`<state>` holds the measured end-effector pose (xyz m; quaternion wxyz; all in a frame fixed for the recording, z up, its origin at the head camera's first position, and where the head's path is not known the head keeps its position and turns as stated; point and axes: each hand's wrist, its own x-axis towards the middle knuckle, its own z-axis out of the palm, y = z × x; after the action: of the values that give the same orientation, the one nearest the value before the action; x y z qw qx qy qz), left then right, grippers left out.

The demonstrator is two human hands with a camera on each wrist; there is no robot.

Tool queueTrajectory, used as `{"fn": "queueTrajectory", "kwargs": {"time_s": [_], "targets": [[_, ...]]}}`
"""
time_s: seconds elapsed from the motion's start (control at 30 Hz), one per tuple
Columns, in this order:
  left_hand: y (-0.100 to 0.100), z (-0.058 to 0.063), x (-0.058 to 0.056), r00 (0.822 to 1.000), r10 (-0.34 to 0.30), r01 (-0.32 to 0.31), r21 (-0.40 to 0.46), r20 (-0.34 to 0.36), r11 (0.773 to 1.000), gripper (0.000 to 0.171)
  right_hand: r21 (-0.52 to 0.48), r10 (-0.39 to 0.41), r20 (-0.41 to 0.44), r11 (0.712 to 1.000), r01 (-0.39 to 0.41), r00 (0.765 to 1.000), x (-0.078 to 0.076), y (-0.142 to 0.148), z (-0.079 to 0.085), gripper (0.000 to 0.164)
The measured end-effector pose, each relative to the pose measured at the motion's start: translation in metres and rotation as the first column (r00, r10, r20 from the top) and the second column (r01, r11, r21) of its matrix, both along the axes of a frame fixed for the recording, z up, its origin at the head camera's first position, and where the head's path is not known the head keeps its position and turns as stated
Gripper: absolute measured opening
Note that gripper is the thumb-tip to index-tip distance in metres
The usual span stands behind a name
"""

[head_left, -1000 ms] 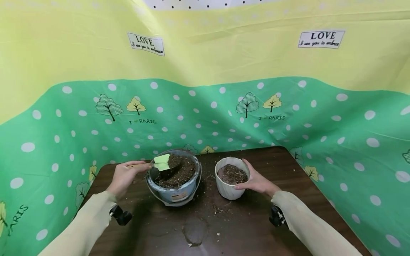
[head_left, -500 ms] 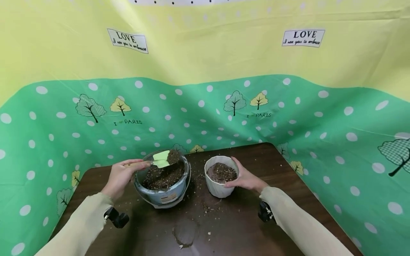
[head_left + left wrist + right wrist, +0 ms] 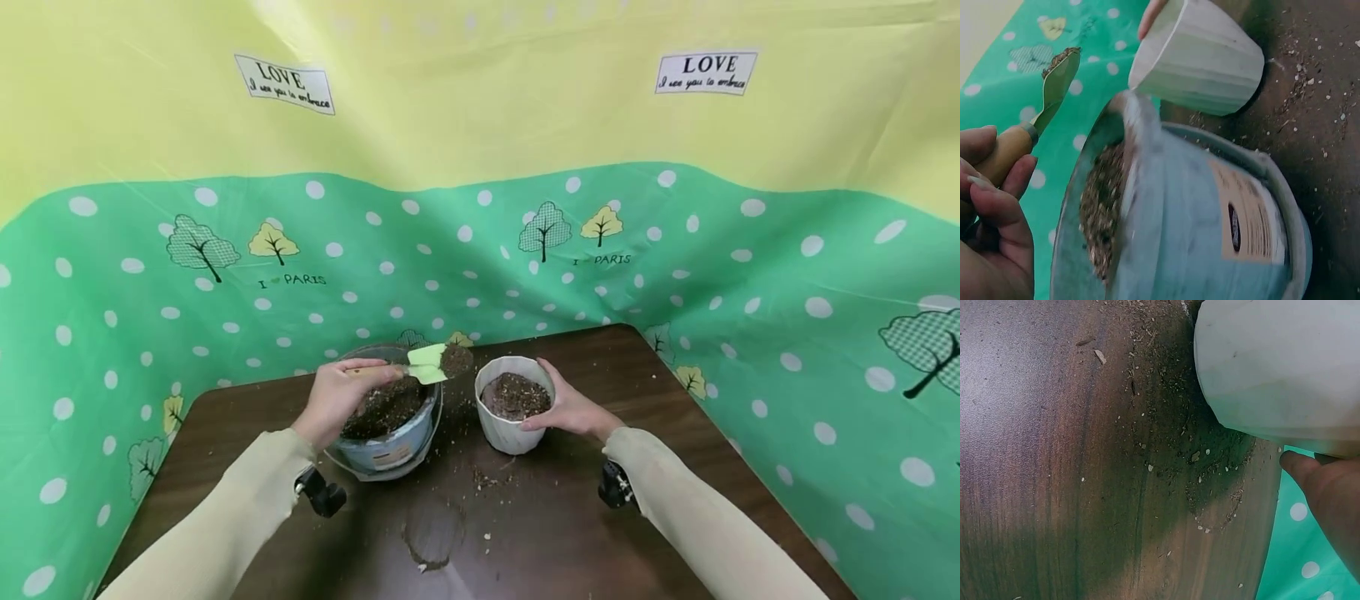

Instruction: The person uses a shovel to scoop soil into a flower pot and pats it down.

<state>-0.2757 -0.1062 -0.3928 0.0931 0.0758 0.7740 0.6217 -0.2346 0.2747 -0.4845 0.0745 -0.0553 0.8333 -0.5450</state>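
My left hand (image 3: 339, 398) grips the wooden handle of a light green trowel (image 3: 427, 363), its blade level and loaded with dark soil (image 3: 456, 362) at the tip. The trowel is above the right rim of a blue bucket (image 3: 390, 451), which holds more soil. In the left wrist view the fingers wrap round the handle (image 3: 1007, 153). A white faceted pot (image 3: 512, 435) stands to the right, soil inside it below the rim. My right hand (image 3: 572, 408) holds this pot from its right side, thumb at the near rim; most of its fingers are hidden behind the pot.
Both vessels stand on a dark brown wooden table (image 3: 540, 517). Soil crumbs (image 3: 487, 479) lie in front of the pot, and a ring of soil (image 3: 427, 550) marks the nearer tabletop. A green and yellow cloth (image 3: 420, 233) hangs behind and at the sides.
The left hand has lifted the trowel out of the bucket's soil with a load and moved it right, toward the pot. The right hand keeps its hold. The head view has shifted.
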Motion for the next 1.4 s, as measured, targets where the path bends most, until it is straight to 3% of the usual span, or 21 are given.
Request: {"fn": "queueTrajectory", "kwargs": {"time_s": [0.23, 0.4, 1.13, 1.4], "targets": [[0.025, -0.006, 0.007, 1.000, -0.028, 0.028, -0.033, -0.003, 0.999, 0.037, 0.001, 0.008, 0.012, 1.000, -0.008, 1.000, 0.005, 0.001, -0.006, 0.124], [0.036, -0.003, 0.006, 0.999, -0.006, 0.004, -0.068, -0.032, 0.998, 0.033, -0.015, -0.004, -0.002, 1.000, 0.004, 1.000, 0.002, 0.001, -0.002, 0.124], [0.063, 0.001, 0.004, 0.994, 0.026, -0.050, -0.237, -0.104, 0.970, 0.025, 0.011, 0.005, -0.009, 1.000, -0.005, 1.000, 0.000, 0.001, 0.001, 0.124], [0.064, 0.004, 0.006, 0.984, -0.013, -0.038, -0.285, -0.177, 0.958, 0.024, -0.012, -0.006, -0.021, 1.000, 0.006, 1.000, 0.000, 0.001, -0.003, 0.126]]}}
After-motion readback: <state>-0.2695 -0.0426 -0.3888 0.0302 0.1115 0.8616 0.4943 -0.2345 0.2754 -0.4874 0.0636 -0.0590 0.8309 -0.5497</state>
